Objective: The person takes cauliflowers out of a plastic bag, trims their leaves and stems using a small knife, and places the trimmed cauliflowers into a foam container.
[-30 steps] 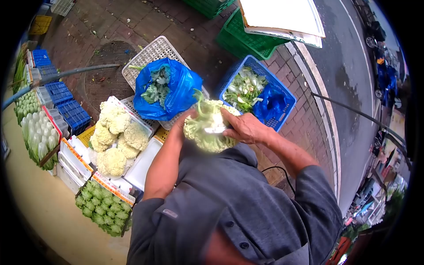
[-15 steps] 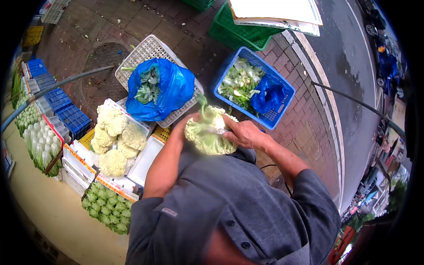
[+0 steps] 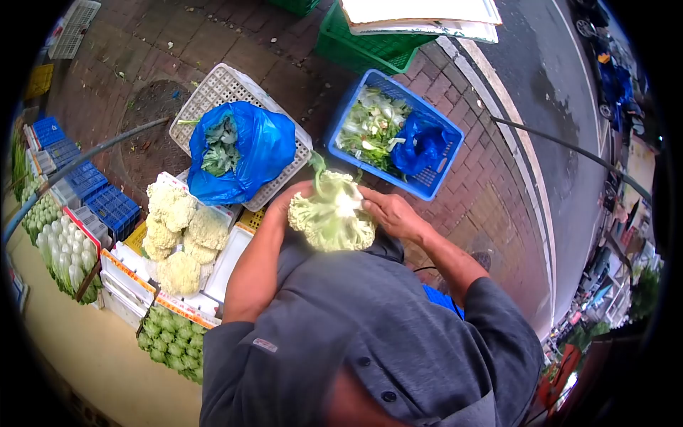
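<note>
A cauliflower head (image 3: 333, 220) is held in front of my chest, its pale stem side turned up and a green leaf (image 3: 316, 167) sticking out at the top. My left hand (image 3: 293, 198) is wrapped around its left edge, with the fingers partly hidden behind it. At the right edge, my right hand (image 3: 393, 213) is closed, its curled fingers against the cauliflower near the stem. What lies inside those fingers is hidden. Beyond my left hand, a blue plastic bag (image 3: 263, 156) with leafy greens (image 3: 220, 148) rests on a white crate (image 3: 229, 78).
A blue basket (image 3: 448, 167) of leaf trimmings stands ahead right, near a green crate (image 3: 363, 46). More cauliflowers (image 3: 178, 274) are stacked to the left, beside green vegetables (image 3: 171, 334) and blue crates (image 3: 114, 206). A metal pole (image 3: 92, 153) crosses at left; the road (image 3: 533, 85) runs right.
My right hand has shifted slightly at the stem, and a small shiny thing seen at its fingertips no longer shows. The cauliflower is tilted a little differently. The whole view has shifted slightly.
</note>
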{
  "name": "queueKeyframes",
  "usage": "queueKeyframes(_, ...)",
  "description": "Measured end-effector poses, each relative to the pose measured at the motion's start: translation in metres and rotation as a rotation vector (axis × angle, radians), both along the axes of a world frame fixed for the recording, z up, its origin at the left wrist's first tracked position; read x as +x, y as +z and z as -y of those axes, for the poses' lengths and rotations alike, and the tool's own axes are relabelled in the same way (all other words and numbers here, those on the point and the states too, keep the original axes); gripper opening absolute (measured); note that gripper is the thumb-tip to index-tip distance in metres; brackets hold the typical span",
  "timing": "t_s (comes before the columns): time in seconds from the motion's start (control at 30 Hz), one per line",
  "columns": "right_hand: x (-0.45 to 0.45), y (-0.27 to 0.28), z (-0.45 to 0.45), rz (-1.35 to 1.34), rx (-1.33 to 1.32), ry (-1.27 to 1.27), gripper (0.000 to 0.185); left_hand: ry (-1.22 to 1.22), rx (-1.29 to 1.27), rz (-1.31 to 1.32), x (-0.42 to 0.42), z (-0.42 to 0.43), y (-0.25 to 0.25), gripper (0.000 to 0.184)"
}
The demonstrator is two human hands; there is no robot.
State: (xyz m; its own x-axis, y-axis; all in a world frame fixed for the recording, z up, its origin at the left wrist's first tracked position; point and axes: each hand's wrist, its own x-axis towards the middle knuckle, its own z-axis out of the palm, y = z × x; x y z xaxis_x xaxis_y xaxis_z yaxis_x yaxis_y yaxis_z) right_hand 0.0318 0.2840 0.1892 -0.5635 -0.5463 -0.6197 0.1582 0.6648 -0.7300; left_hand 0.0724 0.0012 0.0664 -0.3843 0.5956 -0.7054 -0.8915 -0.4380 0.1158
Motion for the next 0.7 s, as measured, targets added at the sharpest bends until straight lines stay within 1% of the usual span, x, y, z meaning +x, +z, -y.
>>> queueKeyframes(0.03,0.005,-0.007,-0.006,0.029,-0.013,-0.06,0.048,0.037,0.032,-0.006,0.0,0.001,-0.001,0.044)
queueKeyframes(0.07,0.011,-0.011,-0.008,-0.096,-0.107,-0.228,0.047,0.076,0.063,-0.011,0.001,0.004,-0.001,0.04)
queueKeyframes(0.1,0.013,-0.027,-0.023,-0.084,-0.093,-0.387,0.047,0.116,0.093,-0.021,0.0,0.006,-0.001,0.037)
queueKeyframes(0.13,0.007,-0.03,-0.029,-0.079,-0.09,-0.551,0.047,0.14,0.029,0.016,-0.004,0.004,0.006,0.035)
queueKeyframes(0.17,0.004,-0.028,-0.042,0.218,-0.094,-0.787,0.048,0.15,0.033,0.058,-0.011,0.006,0.017,0.034)
queueKeyframes(0.23,0.0,-0.042,-0.049,0.351,-0.106,-1.022,0.05,0.201,0.026,0.09,-0.012,0.011,0.015,0.036)
queueKeyframes(0.27,-0.002,-0.052,-0.055,0.306,-0.112,-0.927,0.051,0.199,0.002,0.077,-0.013,0.011,0.01,0.037)
queueKeyframes(0.3,-0.002,-0.06,-0.058,0.262,-0.097,-0.891,0.051,0.203,-0.026,0.061,-0.014,0.012,0.002,0.038)
queueKeyframes(0.37,-0.011,-0.043,-0.038,0.186,-0.062,-0.826,0.05,0.219,-0.06,0.029,-0.021,0.015,0.008,0.04)
queueKeyframes(0.4,-0.009,-0.054,-0.038,0.107,-0.102,-0.775,0.049,0.23,-0.063,0.008,-0.024,0.015,0.013,0.041)
queueKeyframes(0.5,-0.014,-0.054,-0.028,-0.145,-0.088,-0.493,0.05,0.272,-0.047,-0.025,-0.041,0.013,0.033,0.041)
queueKeyframes(0.53,-0.014,-0.049,-0.024,-0.105,-0.072,-0.499,0.05,0.283,-0.031,-0.023,-0.043,0.015,0.037,0.042)
queueKeyframes(0.63,-0.02,-0.038,-0.015,0.181,-0.212,-0.824,0.049,0.266,-0.013,-0.077,-0.044,0.019,0.033,0.04)
queueKeyframes(0.67,-0.022,-0.041,-0.018,0.097,-0.043,-0.757,0.044,0.254,-0.021,-0.086,-0.043,0.02,0.027,0.04)
queueKeyframes(0.7,-0.026,-0.04,-0.016,-0.068,-0.056,-0.609,0.042,0.25,-0.033,-0.096,-0.042,0.021,0.019,0.039)
